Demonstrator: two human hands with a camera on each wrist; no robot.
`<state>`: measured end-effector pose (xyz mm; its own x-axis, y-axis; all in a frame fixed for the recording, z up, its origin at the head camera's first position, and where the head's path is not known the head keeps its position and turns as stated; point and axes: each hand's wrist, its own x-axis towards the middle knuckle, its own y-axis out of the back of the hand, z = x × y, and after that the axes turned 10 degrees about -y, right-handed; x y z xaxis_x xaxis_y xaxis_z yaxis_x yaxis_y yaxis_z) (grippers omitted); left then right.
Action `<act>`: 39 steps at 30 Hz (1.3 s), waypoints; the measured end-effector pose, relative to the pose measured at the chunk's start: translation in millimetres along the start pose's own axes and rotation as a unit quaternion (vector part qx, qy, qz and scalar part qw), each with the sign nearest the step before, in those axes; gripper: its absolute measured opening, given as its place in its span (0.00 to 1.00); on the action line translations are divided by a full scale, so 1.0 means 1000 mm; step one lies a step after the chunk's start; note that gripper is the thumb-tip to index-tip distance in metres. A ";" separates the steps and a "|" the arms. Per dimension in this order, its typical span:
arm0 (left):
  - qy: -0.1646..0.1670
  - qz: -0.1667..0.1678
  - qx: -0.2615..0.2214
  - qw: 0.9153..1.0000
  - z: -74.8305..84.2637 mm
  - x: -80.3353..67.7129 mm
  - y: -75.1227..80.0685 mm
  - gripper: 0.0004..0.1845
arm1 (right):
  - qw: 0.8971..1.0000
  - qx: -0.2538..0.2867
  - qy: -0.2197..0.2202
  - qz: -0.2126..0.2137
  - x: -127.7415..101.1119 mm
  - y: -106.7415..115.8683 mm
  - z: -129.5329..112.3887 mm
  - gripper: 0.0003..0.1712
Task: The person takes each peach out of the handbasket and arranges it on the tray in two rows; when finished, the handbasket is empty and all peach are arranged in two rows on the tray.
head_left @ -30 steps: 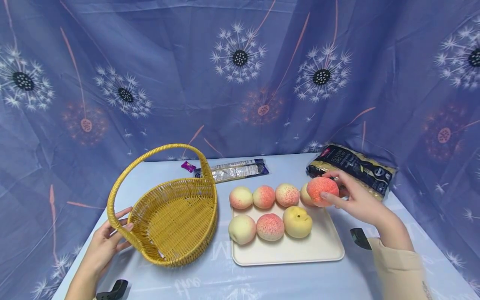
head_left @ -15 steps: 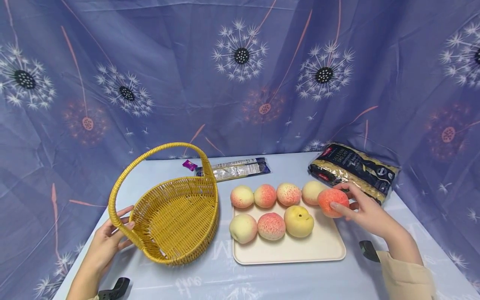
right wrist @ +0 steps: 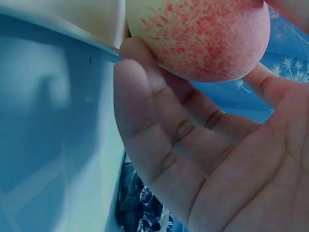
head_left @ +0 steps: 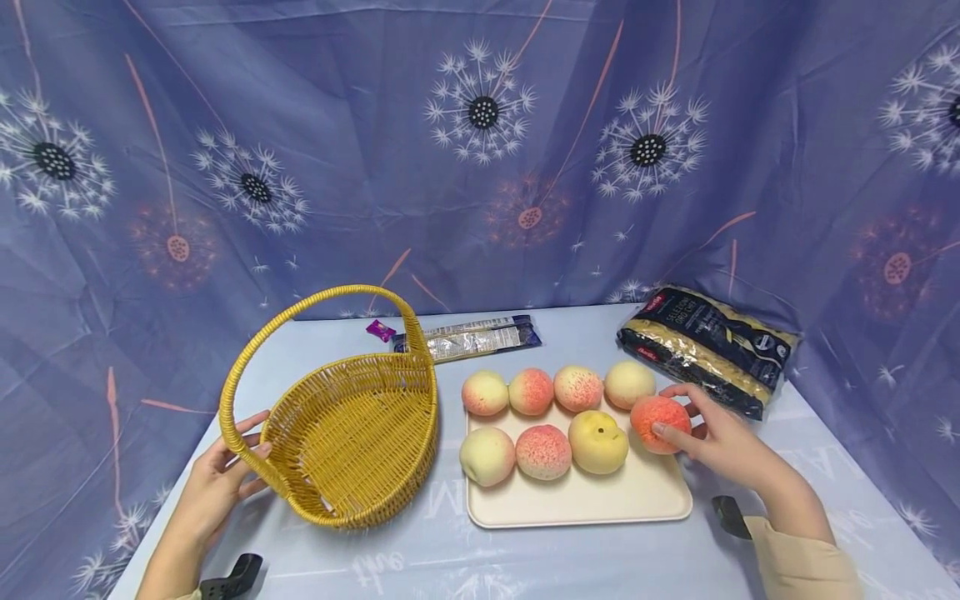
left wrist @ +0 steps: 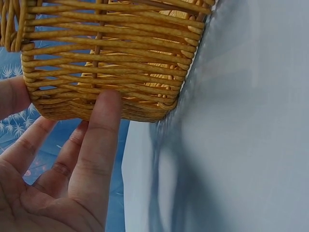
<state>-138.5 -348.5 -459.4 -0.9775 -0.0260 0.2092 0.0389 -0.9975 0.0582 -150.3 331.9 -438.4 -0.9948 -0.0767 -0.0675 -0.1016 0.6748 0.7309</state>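
Observation:
My right hand [head_left: 723, 437] holds a red peach [head_left: 658, 423] between thumb and fingers at the right end of a cream tray [head_left: 577, 504]. In the right wrist view, this speckled peach [right wrist: 207, 38] sits at the fingertips, near the tray's edge. To its left on the tray are a yellow peach [head_left: 597, 442] and several pale and pink peaches, set in two rows. My left hand [head_left: 213, 492] touches the left side of a yellow wicker basket [head_left: 352, 450] with a tall handle. In the left wrist view, nearly straight fingers [left wrist: 96, 150] rest against the basket's woven wall.
A bag of pasta [head_left: 708, 346] lies at the back right, behind my right hand. Long flat packets [head_left: 472, 339] and a small purple wrapped candy [head_left: 380, 331] lie at the back, behind the basket. A blue dandelion-print curtain [head_left: 480, 208] hangs behind the table.
The right hand has carried the red peach from above the back row down to the tray's right end, beside the yellow peach. The left hand and basket have stayed in place.

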 end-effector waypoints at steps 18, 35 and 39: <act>0.002 -0.007 0.023 1.000 0.002 0.000 0.000 0.30 | 0.997 -0.059 -0.032 -0.027 0.001 -0.013 -0.010 0.34; 0.002 0.004 0.011 1.000 -0.001 0.000 0.001 0.28 | 0.998 -0.018 -0.046 -0.047 -0.009 -0.006 0.003 0.45; 0.002 0.000 0.019 1.000 0.001 -0.001 0.000 0.29 | 0.998 -0.014 -0.037 -0.047 -0.009 -0.007 0.005 0.44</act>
<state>-137.4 -348.3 -458.7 -0.9785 -0.0263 0.2048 0.0465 -0.9944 0.0944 -141.0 332.2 -446.3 -0.9789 -0.0835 -0.1864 -0.1956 0.6462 0.7377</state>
